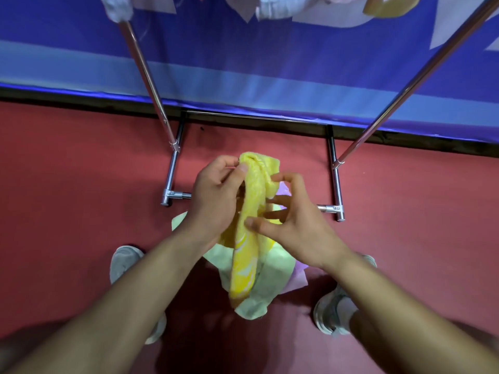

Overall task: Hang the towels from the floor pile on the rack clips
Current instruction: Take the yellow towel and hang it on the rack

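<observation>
A yellow towel (252, 211) hangs lengthwise between my hands, above the floor pile. My left hand (216, 198) pinches its upper end between thumb and fingers. My right hand (294, 225) grips its right edge, thumb pressed on the cloth lower down. Below lies the pile: a pale green towel (275, 268) and a lilac towel (298, 276) on the red floor. The chrome rack (151, 85) stands in front, its base around the pile. Hung towels (118, 6) show at the top edge; the clips are out of view.
The rack's right upright (421, 74) slants up to the top right corner. A blue banner (270, 63) covers the wall behind. My two grey shoes (122, 261) (332, 311) stand either side of the pile on the red floor (67, 184).
</observation>
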`<control>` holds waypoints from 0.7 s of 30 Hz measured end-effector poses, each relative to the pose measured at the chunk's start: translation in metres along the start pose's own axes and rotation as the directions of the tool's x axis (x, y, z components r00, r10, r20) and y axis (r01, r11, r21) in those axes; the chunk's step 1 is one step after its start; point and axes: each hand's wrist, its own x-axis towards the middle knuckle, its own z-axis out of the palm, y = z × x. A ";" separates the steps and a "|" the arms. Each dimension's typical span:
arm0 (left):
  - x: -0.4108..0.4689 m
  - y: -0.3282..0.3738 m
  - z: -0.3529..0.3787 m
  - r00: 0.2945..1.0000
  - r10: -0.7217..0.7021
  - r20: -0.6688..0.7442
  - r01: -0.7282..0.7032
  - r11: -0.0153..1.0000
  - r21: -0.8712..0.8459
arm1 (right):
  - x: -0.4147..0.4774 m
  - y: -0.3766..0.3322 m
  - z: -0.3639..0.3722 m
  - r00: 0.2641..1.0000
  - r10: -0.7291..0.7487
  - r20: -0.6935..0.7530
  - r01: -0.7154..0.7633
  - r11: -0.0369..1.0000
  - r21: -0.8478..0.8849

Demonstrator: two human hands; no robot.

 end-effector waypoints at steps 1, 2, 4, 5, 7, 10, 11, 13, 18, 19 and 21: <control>0.000 0.002 0.001 1.000 -0.030 -0.004 0.029 0.998 -0.056 | 0.001 0.001 0.003 1.000 0.003 0.021 -0.005 0.998 0.056; -0.001 0.002 0.002 0.998 -0.059 -0.006 0.059 0.994 -0.088 | 0.002 0.003 0.005 1.000 -0.008 0.023 0.006 0.998 0.063; -0.004 0.005 0.006 0.995 -0.103 0.010 0.104 0.982 -0.160 | 0.007 0.006 0.006 0.998 -0.045 -0.034 0.045 0.999 -0.007; -0.005 0.006 0.007 0.994 -0.112 0.017 0.114 0.975 -0.193 | 0.009 0.007 0.005 0.996 -0.057 -0.071 0.054 0.998 -0.042; -0.005 0.006 0.006 0.996 -0.089 -0.011 0.085 0.979 -0.185 | 0.013 0.006 0.002 0.987 -0.078 -0.142 0.067 0.994 -0.082; -0.006 -0.002 0.001 0.997 0.046 -0.068 -0.027 0.968 0.249 | 0.020 0.008 -0.007 0.959 -0.056 -0.279 0.045 0.998 -0.044; -0.010 -0.004 0.001 0.999 0.038 -0.028 -0.025 0.924 0.381 | 0.022 0.008 -0.009 0.952 -0.026 -0.304 0.035 0.999 0.024; -0.022 -0.011 0.004 0.995 -0.035 0.090 -0.019 0.842 0.539 | 0.026 0.008 -0.013 0.940 0.036 -0.339 0.022 0.986 0.166; -0.032 -0.023 0.012 0.990 0.109 0.092 -0.142 0.726 0.673 | 0.025 -0.003 -0.017 0.930 0.122 -0.347 0.026 0.919 0.393; -0.031 -0.025 0.012 0.987 0.142 0.078 -0.157 0.730 0.666 | 0.024 -0.006 -0.018 0.932 0.125 -0.342 0.028 0.911 0.410; -0.029 -0.028 0.013 0.979 0.194 0.064 -0.187 0.728 0.659 | 0.022 -0.011 -0.020 0.941 0.117 -0.318 0.034 0.901 0.433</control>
